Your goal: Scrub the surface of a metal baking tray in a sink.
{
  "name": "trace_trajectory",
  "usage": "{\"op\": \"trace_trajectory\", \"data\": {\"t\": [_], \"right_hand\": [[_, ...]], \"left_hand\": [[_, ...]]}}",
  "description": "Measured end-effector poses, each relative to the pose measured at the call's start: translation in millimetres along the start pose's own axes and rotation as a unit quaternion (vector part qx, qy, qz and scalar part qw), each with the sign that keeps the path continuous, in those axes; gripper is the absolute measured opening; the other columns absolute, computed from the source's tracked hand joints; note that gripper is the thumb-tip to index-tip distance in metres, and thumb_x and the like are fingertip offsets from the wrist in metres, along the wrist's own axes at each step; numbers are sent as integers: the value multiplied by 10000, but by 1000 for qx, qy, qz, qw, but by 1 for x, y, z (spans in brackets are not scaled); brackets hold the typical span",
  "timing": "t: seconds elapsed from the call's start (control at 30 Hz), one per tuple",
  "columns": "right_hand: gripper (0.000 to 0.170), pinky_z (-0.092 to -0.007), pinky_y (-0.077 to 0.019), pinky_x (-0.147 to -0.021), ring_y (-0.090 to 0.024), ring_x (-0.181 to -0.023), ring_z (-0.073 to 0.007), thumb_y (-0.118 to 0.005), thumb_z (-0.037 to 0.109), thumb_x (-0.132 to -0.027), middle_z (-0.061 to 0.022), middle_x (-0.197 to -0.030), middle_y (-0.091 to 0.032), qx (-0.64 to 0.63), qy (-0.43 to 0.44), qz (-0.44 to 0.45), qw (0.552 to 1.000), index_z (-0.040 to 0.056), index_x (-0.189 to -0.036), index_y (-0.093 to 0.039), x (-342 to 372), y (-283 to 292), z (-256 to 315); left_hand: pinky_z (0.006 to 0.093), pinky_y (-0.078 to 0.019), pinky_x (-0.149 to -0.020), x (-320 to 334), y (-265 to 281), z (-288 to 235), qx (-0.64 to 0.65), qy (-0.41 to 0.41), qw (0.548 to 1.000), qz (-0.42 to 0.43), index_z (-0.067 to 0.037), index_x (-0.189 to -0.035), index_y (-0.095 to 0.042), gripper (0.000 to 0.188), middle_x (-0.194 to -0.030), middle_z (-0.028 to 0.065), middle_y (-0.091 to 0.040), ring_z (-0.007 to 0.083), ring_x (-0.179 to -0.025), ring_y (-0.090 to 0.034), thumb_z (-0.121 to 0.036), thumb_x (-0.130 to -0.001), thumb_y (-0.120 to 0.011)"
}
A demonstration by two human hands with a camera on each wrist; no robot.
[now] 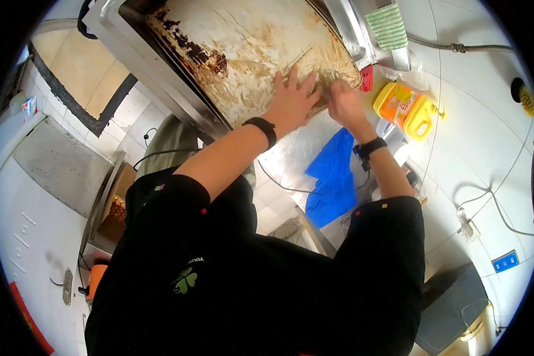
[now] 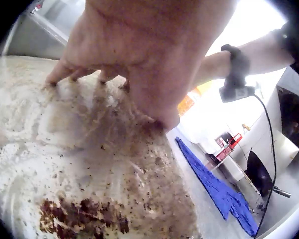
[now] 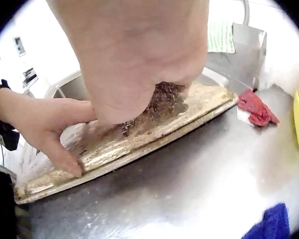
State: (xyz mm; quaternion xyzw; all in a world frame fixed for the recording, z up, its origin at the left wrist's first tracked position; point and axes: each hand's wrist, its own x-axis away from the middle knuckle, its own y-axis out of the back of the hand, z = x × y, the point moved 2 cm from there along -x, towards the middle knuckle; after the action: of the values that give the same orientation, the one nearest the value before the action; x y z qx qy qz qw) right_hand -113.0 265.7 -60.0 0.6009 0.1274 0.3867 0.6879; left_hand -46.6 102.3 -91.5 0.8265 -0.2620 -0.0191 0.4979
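The person's black T-shirt point(image 1: 267, 285) is nearest, both forearms reaching forward from it to a big, stained tray point(image 1: 249, 35). The left hand point(image 1: 291, 108) lies spread on the tray, its thumb close to the near edge. Just to its right, the right hand point(image 1: 347, 107) clutches a dark wiry scourer point(image 3: 165, 103) against the tray near that same edge; whether the two hands touch, I can't tell. Most of the tray's surface stretches to the far side and left of them.

Past the near edge, a shiny strip of metal counter point(image 3: 174, 199) runs toward a blue cloth point(image 1: 332, 178), spread between the forearms. Room tightens at the right: a red cloth point(image 3: 258, 108) sits just beside the tray's corner, and a yellow bottle point(image 1: 406, 110) stands beyond it, close to the tiled wall point(image 1: 474, 118).
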Motion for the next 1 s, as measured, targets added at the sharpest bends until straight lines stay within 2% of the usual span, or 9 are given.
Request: {"op": "trace_trajectory", "data": {"t": [0.17,0.27,0.3,0.43,0.53,0.73,0.8,0.93,1.0], "right_hand": [[171,-474,-496,-780,-580,-869,-433,-544,25,-761,-253,-904,-570,40,-107,-13,993,-22,-925,-524,-6,5,-34],[164,-485,-501,-763,-588,-863,-432,-534,21,-773,-246,-910,-579,0,-51,31,998,-19,-931,-539,-3,14,6],[156,-483,-502,-760,-591,-865,-421,-535,18,-769,-235,-903,-582,-32,-25,-6,999,-9,-921,-545,0,6,-7],[177,-472,-495,-779,-584,-892,-414,-542,22,-750,-229,-898,-579,32,-131,0,991,-8,-924,-538,-11,12,-27],[203,-476,-502,-783,-591,-887,-411,-544,25,-750,-230,-914,-593,-1,-56,31,998,-10,-950,-551,-3,15,6],[235,-466,-502,-808,-590,-925,-416,-561,18,-734,-239,-947,-592,19,-122,20,992,-20,-965,-535,0,10,-10],[218,-469,-509,-786,-602,-893,-412,-550,31,-755,-231,-936,-602,-12,-27,-19,999,-15,-969,-549,4,8,5],[201,-463,-510,-813,-604,-917,-413,-551,28,-755,-239,-949,-606,35,-157,38,986,-16,-951,-554,1,11,-28],[206,-462,-511,-816,-607,-922,-409,-549,24,-753,-242,-953,-611,34,-131,21,991,-17,-954,-558,5,9,-18]], "left_hand": [[708,-244,-1028,1,2,-2,9,3,1000,26,-231,-1450,-377,846,-1563,119,-195,482,-1396,-177,-497,-733,-739],[709,-244,-1027,2,0,-2,10,4,1000,24,-233,-1450,-376,843,-1564,116,-194,482,-1396,-176,-492,-735,-738],[709,-244,-1027,1,1,0,11,5,1000,23,-233,-1450,-376,843,-1564,116,-194,482,-1396,-176,-492,-735,-738],[708,-244,-1026,4,-1,-5,6,1,1000,16,-234,-1454,-371,843,-1566,114,-191,481,-1394,-182,-497,-738,-732],[707,-239,-1030,1,0,-1,2,3,1000,16,-232,-1457,-366,845,-1568,113,-187,479,-1393,-185,-500,-741,-726],[708,-241,-1027,3,-3,-5,5,3,1000,23,-227,-1459,-362,857,-1567,113,-188,480,-1394,-174,-493,-733,-734],[708,-247,-1024,-1,-2,0,6,10,1000,14,-227,-1458,-364,858,-1566,113,-190,482,-1393,-173,-490,-731,-736],[708,-253,-1020,6,-1,-5,6,-1,1000,11,-226,-1454,-369,851,-1564,114,-194,486,-1389,-182,-480,-730,-738],[707,-253,-1021,3,1,-3,8,-1,1000,6,-225,-1452,-372,847,-1564,114,-195,486,-1389,-185,-476,-730,-739]]}}
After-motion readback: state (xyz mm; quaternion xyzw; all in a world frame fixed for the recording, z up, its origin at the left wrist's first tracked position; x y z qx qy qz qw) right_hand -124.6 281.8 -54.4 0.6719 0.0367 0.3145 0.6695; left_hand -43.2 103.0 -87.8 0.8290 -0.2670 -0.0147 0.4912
